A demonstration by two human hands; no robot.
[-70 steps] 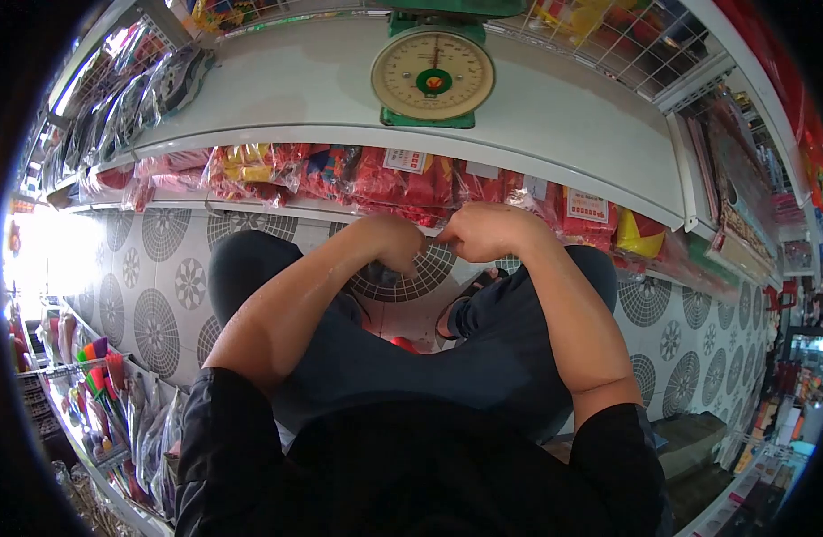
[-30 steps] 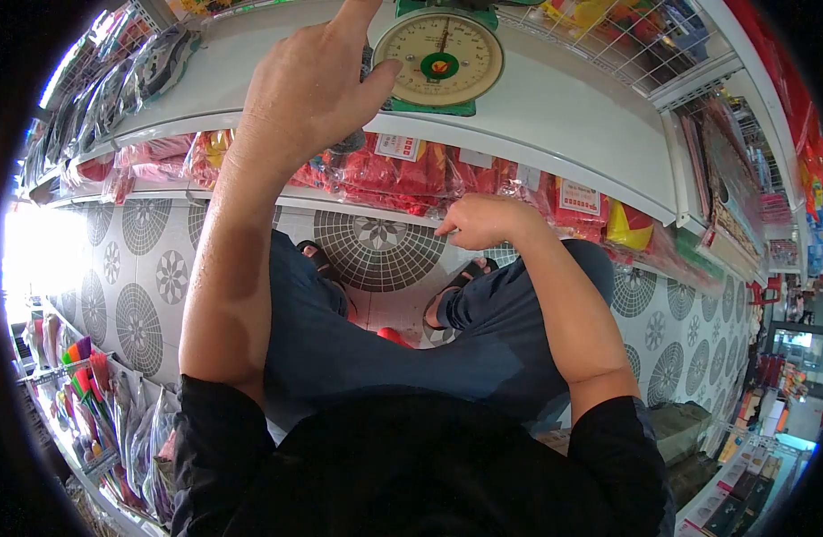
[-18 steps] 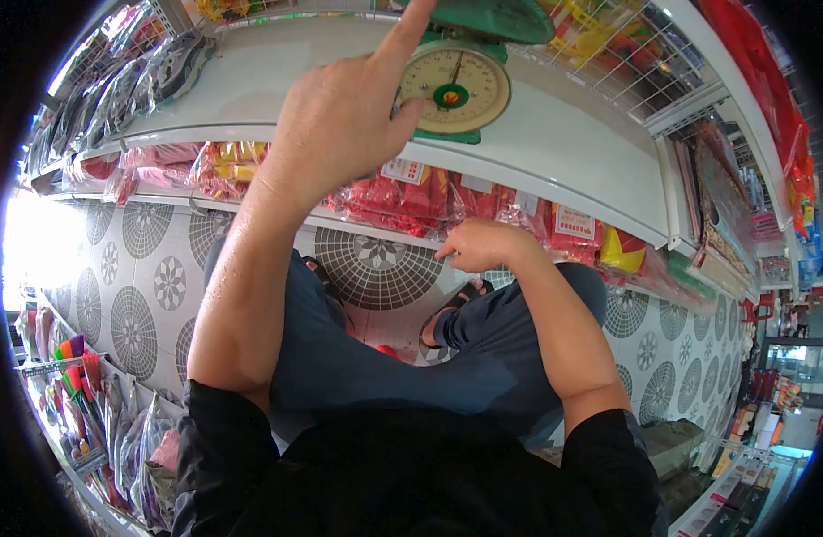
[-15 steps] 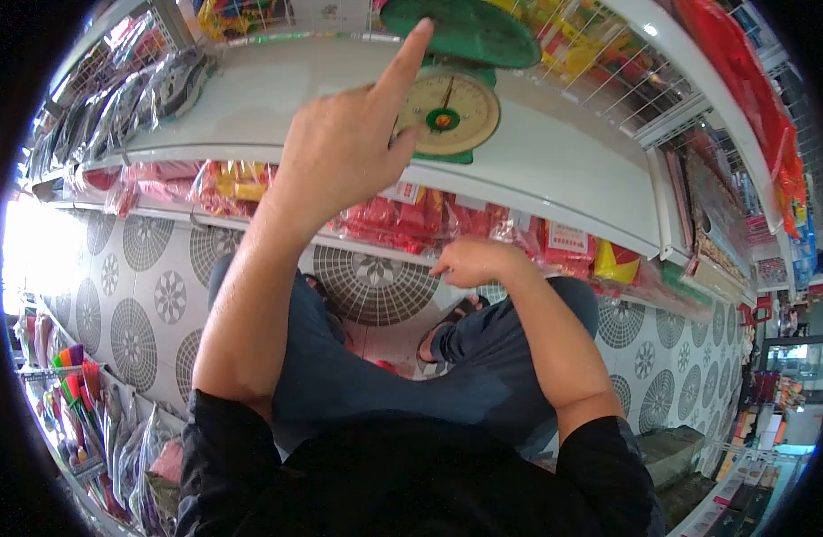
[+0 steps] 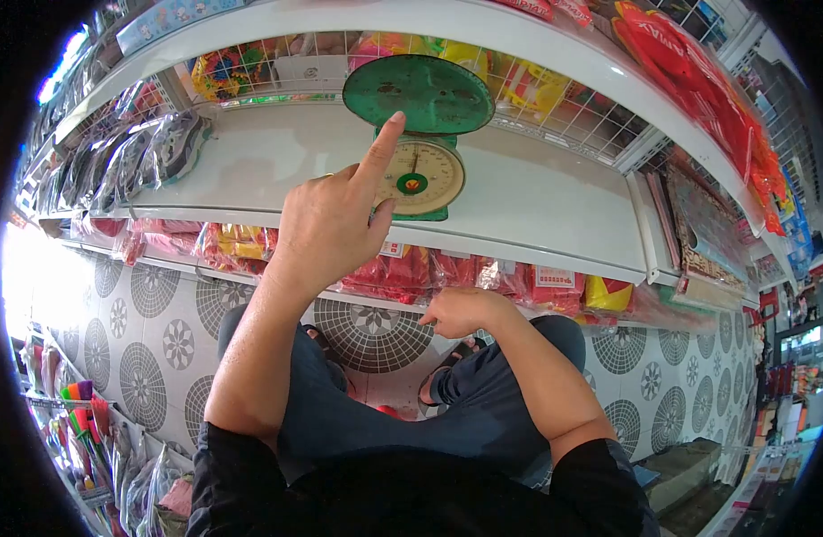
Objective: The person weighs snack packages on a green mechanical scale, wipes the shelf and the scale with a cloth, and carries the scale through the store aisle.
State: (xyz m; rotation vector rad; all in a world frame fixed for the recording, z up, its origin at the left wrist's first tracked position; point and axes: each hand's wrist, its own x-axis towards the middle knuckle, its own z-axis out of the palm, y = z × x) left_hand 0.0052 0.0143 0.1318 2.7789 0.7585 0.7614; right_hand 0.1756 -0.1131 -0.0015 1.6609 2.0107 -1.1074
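Observation:
A dial scale with a green pan (image 5: 419, 94) and a round, cream-coloured face (image 5: 434, 166) stands on the white shelf. My left hand (image 5: 331, 219) is raised before it, index finger stretched out and thumb apart, the other fingers bent. In the view its fingertip overlaps the pan's front edge; whether it touches I cannot tell. Nothing is held in that hand. Above my knees, my right hand (image 5: 465, 311) hangs loosely with its index finger pointing left and nothing visible in it. Red packets in clear plastic (image 5: 402, 273) lie just beyond it on the lower shelf.
The white shelf (image 5: 537, 183) runs across in front of me, with a wire grid behind it. Plastic-wrapped footwear (image 5: 165, 152) stands at its left. Red packs (image 5: 689, 80) hang over an upper shelf edge. Patterned floor tiles (image 5: 143, 380) lie below; bagged goods crowd the lower left.
The view has tilted upward, so the scale and shelf sit lower in the picture and the whole pan shows. My left hand still points at the scale; my right hand stays over my knees.

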